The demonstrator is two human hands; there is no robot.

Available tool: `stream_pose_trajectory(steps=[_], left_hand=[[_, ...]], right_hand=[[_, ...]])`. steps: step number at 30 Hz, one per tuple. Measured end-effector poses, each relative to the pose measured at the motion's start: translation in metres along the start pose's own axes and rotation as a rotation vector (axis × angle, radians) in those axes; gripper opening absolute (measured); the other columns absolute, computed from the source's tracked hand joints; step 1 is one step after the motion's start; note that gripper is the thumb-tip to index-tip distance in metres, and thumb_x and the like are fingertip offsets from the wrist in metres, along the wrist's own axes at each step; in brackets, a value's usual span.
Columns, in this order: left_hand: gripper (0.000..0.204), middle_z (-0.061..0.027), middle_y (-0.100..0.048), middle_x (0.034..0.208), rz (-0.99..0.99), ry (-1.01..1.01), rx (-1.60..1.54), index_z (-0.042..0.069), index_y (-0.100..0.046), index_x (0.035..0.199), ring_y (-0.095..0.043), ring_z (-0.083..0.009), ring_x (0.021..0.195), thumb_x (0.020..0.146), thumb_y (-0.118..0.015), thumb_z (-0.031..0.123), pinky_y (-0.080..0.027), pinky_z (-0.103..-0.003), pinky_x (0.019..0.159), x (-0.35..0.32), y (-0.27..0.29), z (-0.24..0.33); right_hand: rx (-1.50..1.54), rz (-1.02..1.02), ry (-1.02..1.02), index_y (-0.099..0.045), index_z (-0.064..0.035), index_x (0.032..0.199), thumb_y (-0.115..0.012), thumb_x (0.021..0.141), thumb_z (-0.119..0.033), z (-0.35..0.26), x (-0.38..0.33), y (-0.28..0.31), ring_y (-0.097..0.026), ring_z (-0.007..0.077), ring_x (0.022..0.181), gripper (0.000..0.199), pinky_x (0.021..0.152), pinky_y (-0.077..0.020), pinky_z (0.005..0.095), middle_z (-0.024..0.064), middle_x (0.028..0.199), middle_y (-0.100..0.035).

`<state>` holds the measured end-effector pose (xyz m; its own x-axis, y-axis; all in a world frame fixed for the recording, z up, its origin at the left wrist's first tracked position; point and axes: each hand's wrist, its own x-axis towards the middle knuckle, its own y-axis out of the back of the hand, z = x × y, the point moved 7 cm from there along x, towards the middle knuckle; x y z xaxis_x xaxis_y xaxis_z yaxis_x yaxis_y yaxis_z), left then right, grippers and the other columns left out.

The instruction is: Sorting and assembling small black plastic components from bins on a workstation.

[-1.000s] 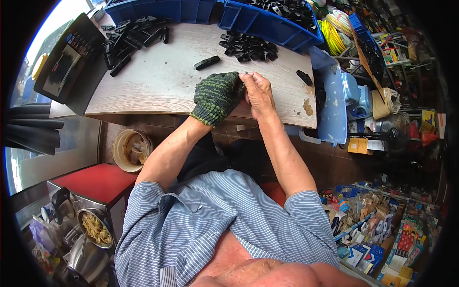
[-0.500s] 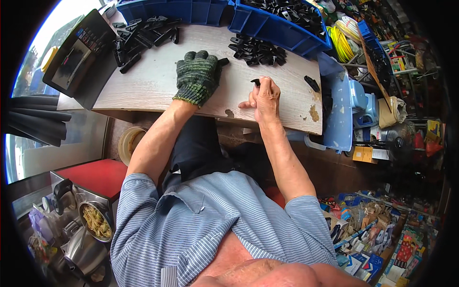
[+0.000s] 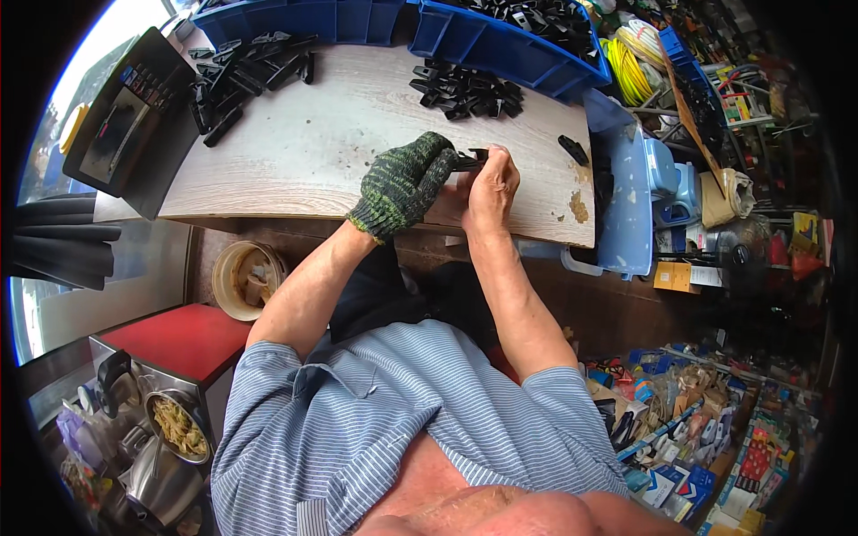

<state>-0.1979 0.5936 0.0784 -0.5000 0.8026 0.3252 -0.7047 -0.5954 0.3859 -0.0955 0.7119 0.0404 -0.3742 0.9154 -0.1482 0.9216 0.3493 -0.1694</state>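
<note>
My left hand (image 3: 400,185), in a green and black knitted glove, is closed around a long black plastic part (image 3: 465,163) whose end sticks out toward the right. Bare, my right hand (image 3: 490,192) pinches a small black piece (image 3: 481,153) between thumb and fingers. Both hands meet over the front of the pale wooden table (image 3: 286,152), and the two black pieces touch or nearly touch; the fingers hide exactly how. Long black parts (image 3: 255,71) lie heaped at the back left. A pile of small black pieces (image 3: 465,89) lies beyond my hands.
Two blue bins (image 3: 304,24) stand along the back edge, the right one full of black pieces. A single black part (image 3: 573,150) lies near the right edge. At the left stands a dark tablet-like device (image 3: 112,116). A light-blue plastic container (image 3: 626,196) adjoins the table's right side.
My left hand has moved right and nearer with the long black part, up against my right hand. My right hand has turned slightly, still pinching its small piece.
</note>
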Motion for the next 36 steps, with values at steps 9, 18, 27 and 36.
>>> stream_pose_trajectory(steps=[9, 18, 27, 36], left_hand=[[0.022, -0.0179, -0.064, 0.114, -0.014, 0.019, 0.053, 0.001, -0.062, 0.116, -0.063, -0.0357, 0.101, 0.098, -0.053, 0.009, -0.051, -0.041, 0.082, 0.001, -0.014, -0.007], [0.026, -0.0138, -0.059, 0.129, 0.144, 0.093, 0.184, 0.008, -0.057, 0.123, -0.066, -0.0345, 0.086, 0.101, -0.048, 0.019, -0.053, -0.044, 0.072, 0.000, -0.043, 0.020], [0.031, -0.0157, -0.069, 0.103, 0.126, 0.120, -0.117, 0.007, -0.059, 0.128, -0.067, -0.0336, 0.079, 0.100, -0.052, 0.020, -0.052, -0.042, 0.071, -0.008, -0.039, 0.014], [0.035, -0.0120, -0.069, 0.086, 0.265, 0.072, -0.206, 0.003, -0.055, 0.132, -0.066, -0.0162, 0.075, 0.101, -0.056, 0.020, -0.052, -0.032, 0.072, -0.009, -0.036, 0.009]], right_hand=[[-0.148, -0.024, 0.167, -0.051, -0.0004, 0.076, -0.046, 0.099, -0.021, 0.003, 0.003, 0.004, -0.035, 0.0105, 0.065, 0.031, 0.060, -0.0345, 0.0308, 0.0005, 0.068, -0.040], [-0.022, -0.176, 0.256, -0.048, -0.0082, 0.074, -0.049, 0.099, -0.014, -0.015, -0.011, 0.004, -0.036, 0.0055, 0.065, 0.025, 0.058, -0.0342, 0.0251, -0.0058, 0.071, -0.041], [-0.041, -0.121, 0.129, -0.046, -0.0099, 0.066, -0.050, 0.095, -0.014, -0.011, 0.006, 0.010, -0.036, 0.0048, 0.058, 0.029, 0.053, -0.0316, 0.0242, -0.0067, 0.063, -0.039], [-0.251, 0.396, -0.116, -0.055, 0.0011, 0.092, -0.054, 0.096, -0.032, -0.054, 0.134, 0.130, -0.049, 0.0201, 0.041, 0.034, 0.049, -0.0585, 0.0411, 0.0080, 0.054, -0.047]])
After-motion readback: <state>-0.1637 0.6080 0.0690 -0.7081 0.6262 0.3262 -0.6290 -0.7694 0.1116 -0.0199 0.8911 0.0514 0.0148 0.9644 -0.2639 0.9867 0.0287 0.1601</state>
